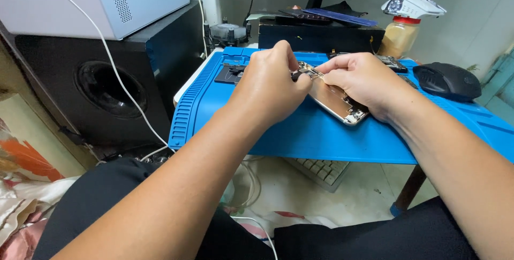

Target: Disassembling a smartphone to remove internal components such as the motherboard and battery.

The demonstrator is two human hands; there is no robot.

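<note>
An opened phone body point(336, 102) with exposed internals lies on a blue repair mat point(321, 137). My left hand point(267, 86) is closed over its upper end, gripping a thin dark tool whose tip shows near the phone's top edge. My right hand point(364, 80) rests on the phone from the right, fingertips pinching at a small part by the top corner point(316, 72). Most of the phone is hidden under both hands.
A black mouse point(447, 80) sits at the mat's right. A jar with a white gadget on top point(404, 24) stands behind, beside a black box point(321, 36) and monitor. A black speaker point(101, 83) and white cable point(123, 83) are left. A keyboard point(321, 170) lies below the table.
</note>
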